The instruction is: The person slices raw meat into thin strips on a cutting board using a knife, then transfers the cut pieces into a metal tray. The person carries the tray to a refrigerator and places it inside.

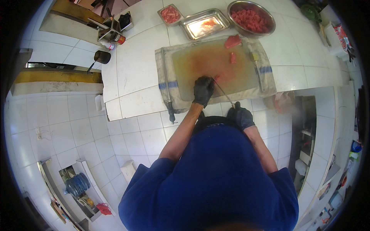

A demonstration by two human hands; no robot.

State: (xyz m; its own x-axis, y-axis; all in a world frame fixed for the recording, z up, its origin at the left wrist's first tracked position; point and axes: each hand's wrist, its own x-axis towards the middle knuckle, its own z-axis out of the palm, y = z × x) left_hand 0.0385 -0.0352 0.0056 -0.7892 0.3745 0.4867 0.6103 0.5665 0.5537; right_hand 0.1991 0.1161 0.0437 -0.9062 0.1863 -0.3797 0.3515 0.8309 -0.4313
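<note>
My right hand [244,116], in a black glove, grips the handle of a knife [223,91] near the counter's front edge. Its thin blade runs up and left onto the stained cutting board [190,65]. My left hand [203,90], also gloved in black, rests curled on the board beside the blade tip. Whatever may be under its fingers is hidden. Just right of the blade lies a small scrap of red meat [217,77]. A strip of raw meat [233,58] and a larger raw slice [232,42] lie towards the board's upper right corner.
A cloth [267,78] lies under the board. A sharpening steel [166,75] lies left, a yellow-headed utensil [256,63] right. Behind are a steel tray [188,31], a bowl of cut meat [267,21] and a small meat pan [170,15]. A dark pot [102,57] stands left.
</note>
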